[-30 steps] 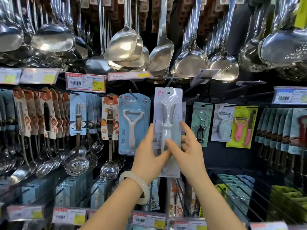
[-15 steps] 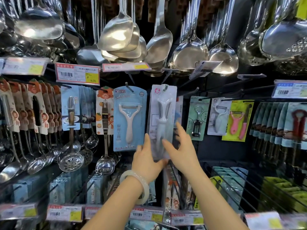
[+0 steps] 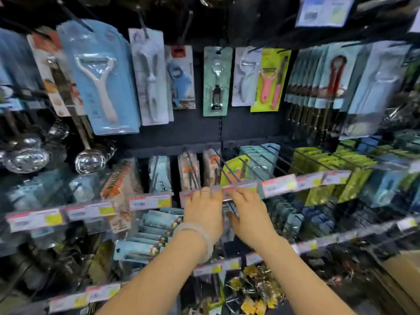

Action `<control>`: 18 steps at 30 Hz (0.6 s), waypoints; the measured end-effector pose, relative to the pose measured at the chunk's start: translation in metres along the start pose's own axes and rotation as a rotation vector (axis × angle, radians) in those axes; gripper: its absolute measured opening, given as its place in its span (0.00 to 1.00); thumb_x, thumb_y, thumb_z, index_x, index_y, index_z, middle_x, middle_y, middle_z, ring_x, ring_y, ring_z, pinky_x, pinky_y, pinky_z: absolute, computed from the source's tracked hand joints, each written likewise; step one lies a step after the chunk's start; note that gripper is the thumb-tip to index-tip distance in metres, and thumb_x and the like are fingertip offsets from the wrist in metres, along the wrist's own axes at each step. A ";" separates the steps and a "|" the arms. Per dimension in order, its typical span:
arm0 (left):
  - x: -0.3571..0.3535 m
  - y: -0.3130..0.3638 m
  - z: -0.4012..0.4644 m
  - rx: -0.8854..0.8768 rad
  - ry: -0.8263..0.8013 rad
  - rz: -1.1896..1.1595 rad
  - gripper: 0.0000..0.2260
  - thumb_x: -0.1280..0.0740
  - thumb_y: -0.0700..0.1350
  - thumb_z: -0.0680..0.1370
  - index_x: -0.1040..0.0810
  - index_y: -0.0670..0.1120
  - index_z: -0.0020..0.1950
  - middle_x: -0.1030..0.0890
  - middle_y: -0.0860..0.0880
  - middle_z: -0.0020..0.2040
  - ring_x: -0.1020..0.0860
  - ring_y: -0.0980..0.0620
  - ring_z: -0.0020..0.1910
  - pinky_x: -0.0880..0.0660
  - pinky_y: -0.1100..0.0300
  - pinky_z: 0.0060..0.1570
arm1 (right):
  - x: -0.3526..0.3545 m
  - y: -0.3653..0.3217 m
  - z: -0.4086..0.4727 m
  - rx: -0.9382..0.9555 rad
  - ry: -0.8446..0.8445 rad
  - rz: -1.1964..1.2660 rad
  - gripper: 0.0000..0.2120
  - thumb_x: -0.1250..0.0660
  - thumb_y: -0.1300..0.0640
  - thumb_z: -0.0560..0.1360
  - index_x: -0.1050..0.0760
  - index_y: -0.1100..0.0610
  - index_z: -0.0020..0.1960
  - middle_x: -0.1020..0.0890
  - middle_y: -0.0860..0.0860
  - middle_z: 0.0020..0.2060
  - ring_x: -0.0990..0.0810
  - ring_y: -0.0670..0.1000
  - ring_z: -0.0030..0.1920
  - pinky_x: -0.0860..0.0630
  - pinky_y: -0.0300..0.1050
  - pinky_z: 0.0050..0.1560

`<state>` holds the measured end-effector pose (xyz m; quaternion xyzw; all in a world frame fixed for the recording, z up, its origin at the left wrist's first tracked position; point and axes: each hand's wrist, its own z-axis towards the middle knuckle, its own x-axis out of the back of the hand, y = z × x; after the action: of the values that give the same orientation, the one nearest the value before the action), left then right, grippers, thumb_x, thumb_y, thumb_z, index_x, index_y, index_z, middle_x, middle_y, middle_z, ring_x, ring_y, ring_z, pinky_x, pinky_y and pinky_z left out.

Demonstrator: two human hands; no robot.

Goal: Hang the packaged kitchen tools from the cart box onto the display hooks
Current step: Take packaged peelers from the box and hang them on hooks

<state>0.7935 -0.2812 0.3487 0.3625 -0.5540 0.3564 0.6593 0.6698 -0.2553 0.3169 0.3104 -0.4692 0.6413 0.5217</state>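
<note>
**Head view: white tool hung, hands down and free**

Head camera shows the white packaged tool (image 3: 148, 73) now hanging on its hook, released since a second ago. Left hand (image 3: 204, 214) and right hand (image 3: 250, 217) have dropped with relaxed fingers, holding nothing, near the price-tag rail (image 3: 279, 185). That rail and the wire hooks (image 3: 261, 162) crowd any reach downward.

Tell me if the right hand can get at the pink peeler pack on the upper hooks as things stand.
Probably yes. The right hand holds nothing visible and sits low at the price rail; the pink peeler pack hangs at the front of its hook, with nothing in front.
</note>
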 end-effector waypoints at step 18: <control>-0.129 0.290 -0.090 -0.373 -0.506 0.140 0.29 0.34 0.47 0.76 0.42 0.47 0.74 0.37 0.43 0.69 0.37 0.41 0.69 0.35 0.49 0.64 | 0.079 0.247 -0.308 -0.742 -0.372 -0.202 0.25 0.37 0.49 0.77 0.38 0.55 0.71 0.31 0.56 0.65 0.33 0.59 0.66 0.33 0.49 0.62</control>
<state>0.5666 -0.0714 0.2341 0.2737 -0.7798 0.1916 0.5295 0.4395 0.0558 0.2055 0.2562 -0.7215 0.3079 0.5648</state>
